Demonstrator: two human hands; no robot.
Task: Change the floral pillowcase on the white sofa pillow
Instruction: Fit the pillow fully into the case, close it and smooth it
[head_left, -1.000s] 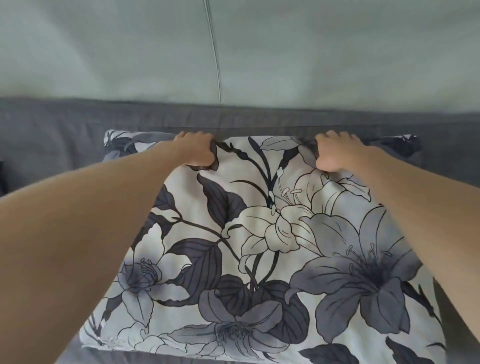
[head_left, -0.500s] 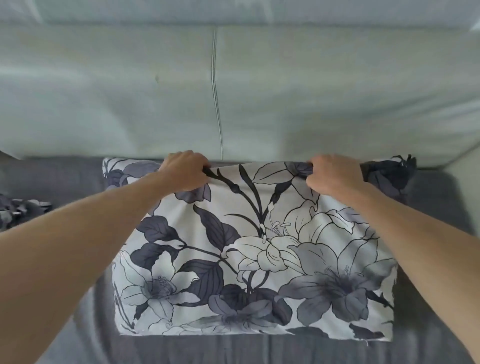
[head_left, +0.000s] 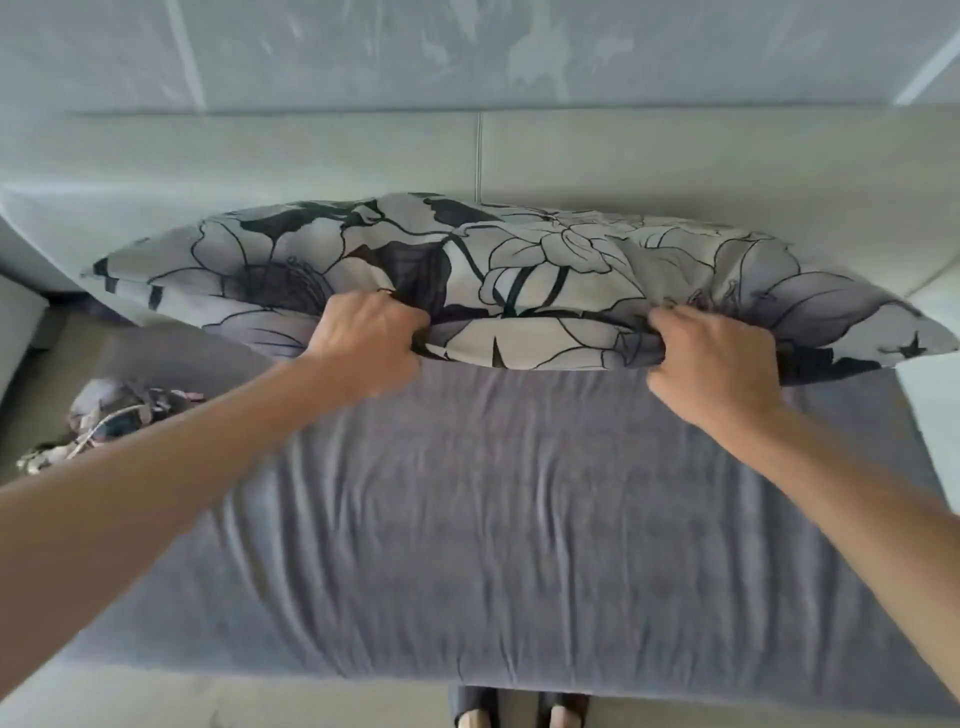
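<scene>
Grey, wrinkled fabric covers the sofa seat across the lower and middle frame, and at the very bottom centre a pair of feet in dark slippers shows below its front edge. Two bare forearms reach up from the lower corners. The left hand is closed in a fist, its grip clamped on a bunched fold along the near edge of the floral pillow; the right hand is clamped the same way on that edge further right. The pillow sits across the middle of the frame, held at the back of the seat just before the pale backrest, whether lifted or resting cannot be told. At the left edge, well apart from the hands, a crumpled heap of patterned cloth lies on the seat, likely the other pillowcase. Judging by this, the change is nearly done: the pillow is fully dressed in a floral case, and what seems left is to settle it against the backrest. Whether its opening is fastened cannot be seen.
</scene>
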